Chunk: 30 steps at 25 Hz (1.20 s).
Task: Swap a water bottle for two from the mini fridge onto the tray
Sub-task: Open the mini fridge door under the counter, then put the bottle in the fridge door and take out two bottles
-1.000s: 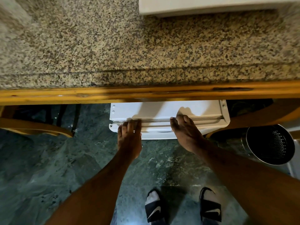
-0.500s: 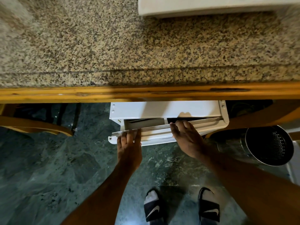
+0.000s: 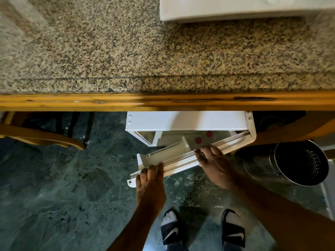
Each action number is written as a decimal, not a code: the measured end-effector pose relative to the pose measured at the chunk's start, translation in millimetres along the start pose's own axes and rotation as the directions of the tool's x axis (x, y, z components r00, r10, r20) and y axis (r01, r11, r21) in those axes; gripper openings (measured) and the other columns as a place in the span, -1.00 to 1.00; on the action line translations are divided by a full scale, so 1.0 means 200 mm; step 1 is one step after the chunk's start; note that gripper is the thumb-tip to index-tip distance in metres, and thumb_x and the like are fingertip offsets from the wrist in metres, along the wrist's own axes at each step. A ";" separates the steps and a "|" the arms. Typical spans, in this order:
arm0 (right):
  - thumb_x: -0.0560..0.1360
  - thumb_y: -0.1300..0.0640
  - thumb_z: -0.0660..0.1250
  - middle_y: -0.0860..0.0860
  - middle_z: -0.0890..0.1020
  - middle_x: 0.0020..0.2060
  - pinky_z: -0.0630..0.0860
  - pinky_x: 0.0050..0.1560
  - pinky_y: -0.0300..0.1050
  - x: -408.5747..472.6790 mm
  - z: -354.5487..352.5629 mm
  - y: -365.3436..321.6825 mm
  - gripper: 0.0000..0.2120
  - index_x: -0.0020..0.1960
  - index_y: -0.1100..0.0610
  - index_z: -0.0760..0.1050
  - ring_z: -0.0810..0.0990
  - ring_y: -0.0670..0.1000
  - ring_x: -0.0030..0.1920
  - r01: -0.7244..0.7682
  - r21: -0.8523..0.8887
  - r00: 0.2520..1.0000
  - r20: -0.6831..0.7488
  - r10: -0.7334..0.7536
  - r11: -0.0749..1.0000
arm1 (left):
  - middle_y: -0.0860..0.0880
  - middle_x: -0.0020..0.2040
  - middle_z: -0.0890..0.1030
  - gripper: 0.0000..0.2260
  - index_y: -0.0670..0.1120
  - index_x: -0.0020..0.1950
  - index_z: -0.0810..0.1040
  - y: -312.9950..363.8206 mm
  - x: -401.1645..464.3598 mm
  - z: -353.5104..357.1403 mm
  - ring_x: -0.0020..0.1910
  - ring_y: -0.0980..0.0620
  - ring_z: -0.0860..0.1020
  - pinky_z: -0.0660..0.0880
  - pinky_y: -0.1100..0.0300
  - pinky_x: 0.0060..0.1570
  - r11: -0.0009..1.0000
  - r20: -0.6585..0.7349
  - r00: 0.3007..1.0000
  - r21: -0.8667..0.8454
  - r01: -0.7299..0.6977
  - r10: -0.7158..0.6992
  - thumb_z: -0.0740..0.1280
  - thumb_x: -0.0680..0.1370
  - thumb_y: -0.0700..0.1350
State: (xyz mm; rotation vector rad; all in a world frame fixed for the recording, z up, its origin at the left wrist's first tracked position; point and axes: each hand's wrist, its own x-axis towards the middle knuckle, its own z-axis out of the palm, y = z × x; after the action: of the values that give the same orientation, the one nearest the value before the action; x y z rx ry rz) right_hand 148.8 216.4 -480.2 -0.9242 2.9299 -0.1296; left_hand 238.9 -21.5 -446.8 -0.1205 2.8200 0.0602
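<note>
A white mini fridge [image 3: 184, 122] sits under the granite counter [image 3: 126, 51]. Its door [image 3: 181, 160] is hinged at the right and stands partly swung out. My left hand [image 3: 150, 183] grips the door's top edge near its free left end. My right hand [image 3: 215, 167] holds the same edge further right. Two pink bottle caps [image 3: 198, 140] show inside, in the gap behind the door. A white tray [image 3: 235, 8] lies on the counter at the top right; no bottle is visible on the part in view.
A perforated metal waste bin [image 3: 297, 160] stands on the floor right of the fridge. A wooden chair [image 3: 39, 140] is tucked under the counter at the left. The counter's wooden edge [image 3: 163, 102] overhangs the fridge. My feet in black slides [image 3: 203, 230] stand on the green stone floor.
The fridge door has swung from shut to partly open, its left end coming toward me. Both hands moved back with its top edge, and the pink caps inside came into view.
</note>
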 end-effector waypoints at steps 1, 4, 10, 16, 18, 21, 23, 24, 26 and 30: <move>0.28 0.17 0.49 0.20 0.56 0.12 0.55 0.07 0.02 -0.02 0.00 0.00 -0.36 0.32 0.18 0.38 0.47 0.21 0.06 0.008 0.011 1.000 0.005 -0.008 1.000 | -0.15 0.20 0.54 -0.37 -0.06 0.45 0.36 0.00 -0.04 0.00 0.13 -0.25 0.49 0.51 -0.17 0.06 1.000 0.009 1.000 -0.006 -0.022 0.022 0.37 0.38 -0.06; 0.26 0.18 0.50 0.20 0.57 0.11 0.56 0.08 0.04 -0.10 -0.04 -0.02 -0.35 0.31 0.19 0.40 0.49 0.23 0.10 0.017 0.032 0.999 0.032 -0.018 0.999 | -0.11 0.12 0.55 -0.44 -0.10 0.40 0.41 0.01 -0.13 0.00 0.04 -0.18 0.51 0.54 -0.11 -0.02 0.996 0.030 0.996 -0.020 -0.089 0.090 0.31 0.43 0.06; 0.34 0.13 0.32 0.21 0.51 0.20 0.48 0.24 0.09 -0.30 -0.12 -0.04 -0.44 0.33 0.22 0.42 0.44 0.25 0.24 0.013 0.077 0.998 0.068 -0.018 0.997 | -0.03 -0.02 0.60 -0.68 -0.03 0.17 0.54 0.01 -0.23 0.00 -0.05 -0.04 0.56 0.52 0.07 -0.09 0.936 0.025 0.956 -0.210 -0.282 0.294 0.10 0.54 0.01; 0.38 0.15 0.41 0.20 0.59 0.14 0.51 0.25 0.11 -0.53 -0.09 -0.07 -0.58 0.21 0.24 0.53 0.50 0.21 0.22 -0.113 0.160 0.994 0.011 0.112 0.981 | -0.15 -0.15 0.64 -0.70 -0.17 -0.02 0.63 0.01 -0.13 0.03 -0.16 -0.16 0.62 0.51 0.08 -0.11 0.918 -0.102 0.950 -0.245 -0.310 0.294 0.14 0.46 -0.11; 0.25 0.14 0.58 0.20 0.65 0.08 0.53 0.19 0.11 -0.59 -0.09 -0.08 -0.53 0.11 0.27 0.61 0.60 0.22 0.15 -0.180 0.123 0.984 0.024 0.178 0.976 | -0.19 -0.17 0.64 -0.69 -0.21 -0.03 0.64 0.04 -0.05 0.02 -0.17 -0.19 0.63 0.58 0.06 -0.15 0.919 -0.077 0.947 -0.231 -0.321 0.311 0.14 0.47 -0.12; 0.17 0.14 0.64 0.20 0.69 -0.02 0.56 0.11 0.18 -0.67 -0.09 -0.08 -0.57 -0.03 0.27 0.65 0.67 0.23 0.04 -0.272 0.121 0.961 -0.013 0.275 0.955 | -0.23 -0.19 0.63 -0.81 -0.24 -0.03 0.63 0.11 0.10 0.00 -0.18 -0.24 0.62 0.59 0.00 -0.18 0.924 -0.006 0.940 -0.182 -0.337 0.341 0.27 0.45 -0.22; 0.25 0.13 0.59 0.18 0.69 -0.04 0.56 0.13 0.17 -0.72 -0.08 -0.09 -0.66 -0.04 0.24 0.64 0.66 0.21 0.02 -0.374 0.144 0.925 -0.016 0.380 0.916 | -0.23 -0.18 0.62 -0.84 -0.24 -0.03 0.62 0.19 0.19 0.00 -0.17 -0.25 0.60 0.57 0.00 -0.19 0.910 0.031 0.918 -0.148 -0.387 0.395 0.38 0.41 -0.27; 0.32 0.12 0.55 0.16 0.68 -0.04 0.57 0.13 0.16 -0.74 -0.09 -0.10 -0.70 -0.02 0.23 0.63 0.65 0.19 0.01 -0.429 0.155 0.900 -0.007 0.436 0.890 | -0.23 -0.18 0.62 -0.85 -0.23 -0.05 0.62 0.23 0.23 0.01 -0.17 -0.26 0.60 0.57 -0.01 -0.19 0.899 0.042 0.903 -0.129 -0.419 0.427 0.39 0.40 -0.27; 0.40 0.12 0.47 0.14 0.67 -0.04 0.58 0.08 0.13 -0.78 -0.08 -0.12 -0.74 0.03 0.23 0.61 0.63 0.18 0.00 -0.510 0.158 0.856 -0.004 0.517 0.845 | -0.25 -0.15 0.61 -0.88 -0.23 -0.07 0.60 0.30 0.29 0.03 -0.16 -0.28 0.58 0.57 -0.04 -0.19 0.869 0.048 0.870 -0.095 -0.485 0.491 0.38 0.42 -0.25; 0.38 0.13 0.49 0.17 0.66 0.02 0.59 0.02 0.11 -0.83 -0.09 -0.14 -0.62 0.15 0.26 0.57 0.62 0.18 -0.01 -0.634 0.171 0.769 0.040 0.638 0.754 | -0.28 -0.13 0.63 -0.83 -0.27 -0.04 0.61 0.46 0.42 0.06 -0.16 -0.28 0.61 0.61 -0.05 -0.18 0.770 0.035 0.770 -0.077 -0.634 0.637 0.43 0.43 -0.21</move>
State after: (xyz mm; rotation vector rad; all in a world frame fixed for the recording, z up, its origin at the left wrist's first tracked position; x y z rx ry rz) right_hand 299.1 289.2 -453.7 0.1377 2.9948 -0.3470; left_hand 155.4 64.9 -482.0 0.8229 2.6606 0.2966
